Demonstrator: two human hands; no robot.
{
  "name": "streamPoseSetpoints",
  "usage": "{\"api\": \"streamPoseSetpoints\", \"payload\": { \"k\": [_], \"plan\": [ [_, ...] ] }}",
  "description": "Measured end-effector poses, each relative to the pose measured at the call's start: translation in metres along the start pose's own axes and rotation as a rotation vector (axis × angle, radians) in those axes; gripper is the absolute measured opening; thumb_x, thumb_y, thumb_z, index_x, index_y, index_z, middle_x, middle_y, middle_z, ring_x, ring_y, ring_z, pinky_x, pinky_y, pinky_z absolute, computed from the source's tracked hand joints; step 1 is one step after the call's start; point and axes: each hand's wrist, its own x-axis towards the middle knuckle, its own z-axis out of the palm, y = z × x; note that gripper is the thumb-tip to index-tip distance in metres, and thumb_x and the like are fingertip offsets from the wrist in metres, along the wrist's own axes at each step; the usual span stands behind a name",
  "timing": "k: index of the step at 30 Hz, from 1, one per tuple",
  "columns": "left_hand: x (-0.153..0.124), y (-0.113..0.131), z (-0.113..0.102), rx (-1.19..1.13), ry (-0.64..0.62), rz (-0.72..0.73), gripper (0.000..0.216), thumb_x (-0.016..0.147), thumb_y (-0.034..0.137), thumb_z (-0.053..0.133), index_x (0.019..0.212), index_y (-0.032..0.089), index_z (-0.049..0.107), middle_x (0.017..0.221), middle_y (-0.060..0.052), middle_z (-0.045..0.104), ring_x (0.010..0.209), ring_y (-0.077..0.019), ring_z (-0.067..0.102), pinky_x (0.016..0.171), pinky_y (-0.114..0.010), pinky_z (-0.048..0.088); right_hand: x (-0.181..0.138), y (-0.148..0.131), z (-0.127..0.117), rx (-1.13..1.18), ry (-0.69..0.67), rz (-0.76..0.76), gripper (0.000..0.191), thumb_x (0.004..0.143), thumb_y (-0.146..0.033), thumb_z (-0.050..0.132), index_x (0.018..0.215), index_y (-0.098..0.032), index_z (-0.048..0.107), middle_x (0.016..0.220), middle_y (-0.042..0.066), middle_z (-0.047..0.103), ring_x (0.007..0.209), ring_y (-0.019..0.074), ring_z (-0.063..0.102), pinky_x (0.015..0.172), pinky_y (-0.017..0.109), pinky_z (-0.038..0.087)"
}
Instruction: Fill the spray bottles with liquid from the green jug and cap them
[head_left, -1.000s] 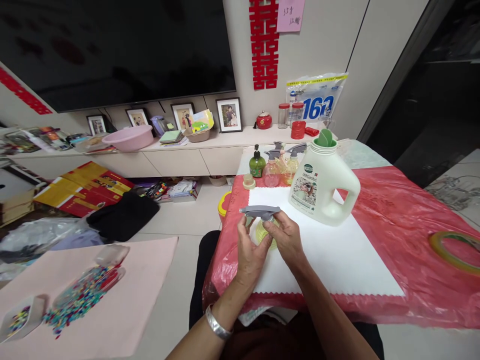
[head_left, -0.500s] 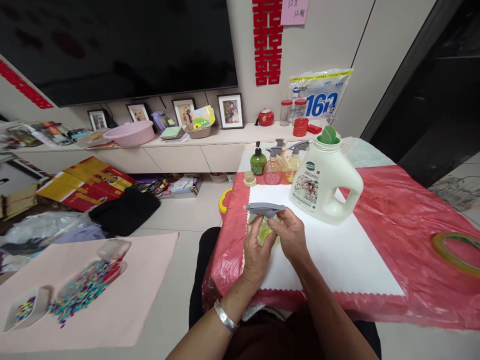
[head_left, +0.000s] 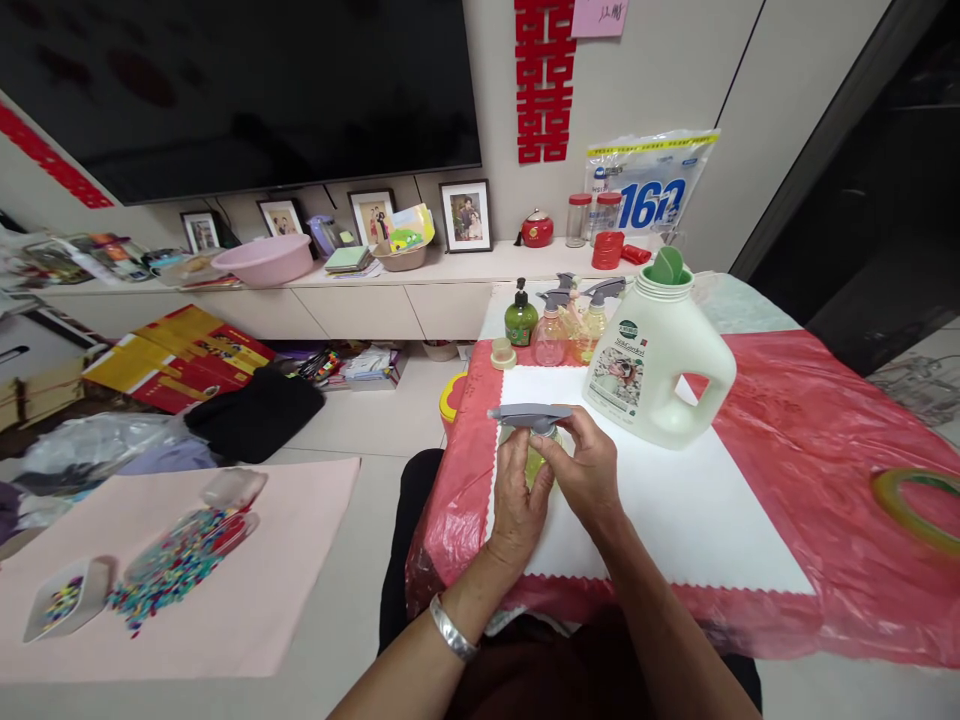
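Both hands hold a small clear spray bottle (head_left: 537,458) of yellow-green liquid with a grey trigger head (head_left: 529,414) above the white mat (head_left: 675,510). My left hand (head_left: 516,500) wraps round the bottle's body from the left. My right hand (head_left: 583,470) grips it at the neck, fingers curled just under the grey head. A large white detergent jug (head_left: 656,362) with a green funnel in its mouth stands just beyond my right hand.
Behind the mat stand a green pump bottle (head_left: 520,320), two more spray bottles (head_left: 570,325) and a small cap (head_left: 502,354). A red plastic cover (head_left: 825,420) drapes the table; a tape roll (head_left: 916,500) lies at right. Coloured beads (head_left: 169,570) lie on pink paper at left.
The hands have kept their grip on the spray bottle, fingers shifting slightly at the neck. The view has tilted a little, shifting the scene to the right.
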Motion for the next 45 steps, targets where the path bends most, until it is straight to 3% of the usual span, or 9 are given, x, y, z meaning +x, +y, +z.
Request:
{"api": "streamPoseSetpoints", "payload": {
  "k": [4, 13, 22, 32, 40, 45],
  "plan": [
    [0.005, 0.005, -0.004, -0.024, -0.064, -0.077, 0.051, 0.102, 0.043, 0.051, 0.148, 0.022, 0.044, 0.139, -0.015, 0.060, 0.135, -0.0274, 0.055, 0.113, -0.049, 0.046, 0.000, 0.003, 0.004, 0.169, 0.007, 0.063, 0.024, 0.079, -0.034, 0.073, 0.097, -0.021, 0.064, 0.098, 0.004, 0.070, 0.096, 0.0200, 0.066, 0.091, 0.037, 0.052],
    [0.010, 0.008, -0.007, -0.058, -0.096, -0.176, 0.053, 0.099, 0.047, 0.054, 0.144, 0.021, 0.049, 0.140, -0.015, 0.061, 0.136, -0.0285, 0.055, 0.116, -0.049, 0.044, 0.005, 0.007, 0.002, 0.289, -0.028, 0.147, 0.030, 0.072, -0.036, 0.080, 0.093, -0.019, 0.065, 0.098, 0.005, 0.071, 0.094, 0.0193, 0.066, 0.091, 0.036, 0.052],
    [0.003, 0.006, -0.003, -0.024, -0.077, -0.181, 0.055, 0.100, 0.052, 0.050, 0.144, 0.020, 0.049, 0.139, -0.018, 0.061, 0.134, -0.0299, 0.056, 0.113, -0.051, 0.047, -0.001, 0.006, 0.004, 0.217, -0.057, 0.082, 0.024, 0.076, -0.030, 0.075, 0.096, -0.019, 0.066, 0.097, 0.004, 0.070, 0.097, 0.0199, 0.064, 0.094, 0.036, 0.050],
    [0.001, 0.002, 0.001, -0.008, -0.024, -0.003, 0.051, 0.104, 0.042, 0.044, 0.151, 0.022, 0.038, 0.141, -0.017, 0.057, 0.136, -0.0266, 0.053, 0.112, -0.050, 0.048, -0.007, 0.020, 0.013, 0.082, 0.045, -0.013, 0.030, 0.081, -0.031, 0.073, 0.107, -0.020, 0.062, 0.105, 0.005, 0.064, 0.103, 0.0196, 0.063, 0.098, 0.038, 0.050],
    [0.005, 0.006, -0.005, 0.038, -0.069, -0.031, 0.052, 0.104, 0.042, 0.044, 0.152, 0.021, 0.039, 0.143, -0.017, 0.057, 0.137, -0.0268, 0.053, 0.113, -0.049, 0.047, -0.004, 0.008, -0.004, -0.022, -0.149, -0.072, 0.030, 0.095, -0.041, 0.059, 0.119, -0.023, 0.066, 0.122, 0.008, 0.063, 0.117, 0.0223, 0.060, 0.106, 0.041, 0.047],
    [0.009, 0.012, -0.006, 0.010, -0.060, -0.074, 0.055, 0.104, 0.041, 0.046, 0.155, 0.023, 0.035, 0.150, -0.016, 0.053, 0.140, -0.0265, 0.051, 0.116, -0.049, 0.045, -0.003, 0.011, -0.002, -0.067, -0.112, -0.089, 0.025, 0.091, -0.034, 0.065, 0.114, -0.025, 0.067, 0.114, 0.006, 0.065, 0.110, 0.0213, 0.062, 0.102, 0.040, 0.049]
  ]
}}
